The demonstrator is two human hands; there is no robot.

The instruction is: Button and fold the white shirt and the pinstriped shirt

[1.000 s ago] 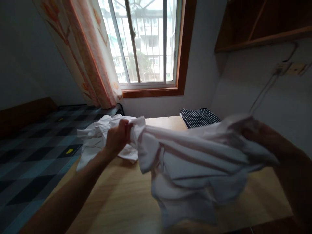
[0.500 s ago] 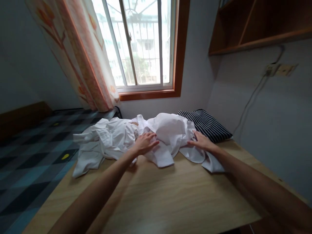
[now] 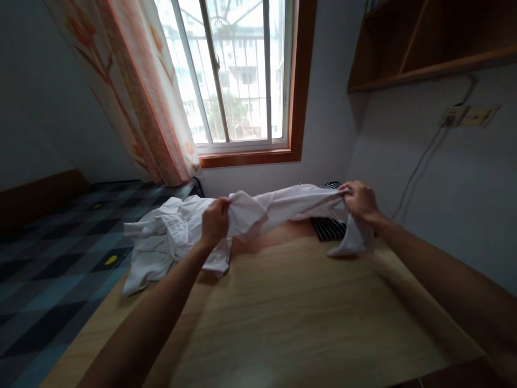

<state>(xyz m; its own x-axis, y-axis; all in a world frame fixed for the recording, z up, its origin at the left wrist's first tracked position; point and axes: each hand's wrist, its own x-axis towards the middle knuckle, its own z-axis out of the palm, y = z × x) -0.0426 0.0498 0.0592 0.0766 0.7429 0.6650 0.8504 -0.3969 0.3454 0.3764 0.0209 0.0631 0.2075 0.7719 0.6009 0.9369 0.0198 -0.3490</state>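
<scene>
A white shirt (image 3: 283, 207) is stretched sideways between my two hands, lifted off the wooden table (image 3: 274, 307). My left hand (image 3: 215, 221) is closed around its left end. At the other end my right hand (image 3: 359, 200) grips the cloth, and a loose flap hangs below the fingers toward the tabletop. Part of the shirt is blurred by motion. Beside and behind my left hand lies a crumpled pile of white clothing (image 3: 161, 237) on the table's left side.
A black-and-white striped cloth (image 3: 329, 229) lies at the back right, partly hidden by the shirt. To the left is a bed with a checked cover (image 3: 52, 269). A window (image 3: 242, 81), curtain (image 3: 137, 97) and wall shelf (image 3: 436, 70) surround the table; a cable (image 3: 422, 156) hangs right.
Both hands have closed on the white shirt and raised it from the table. They have moved apart, pulling the cloth taut between them and uncovering more tabletop.
</scene>
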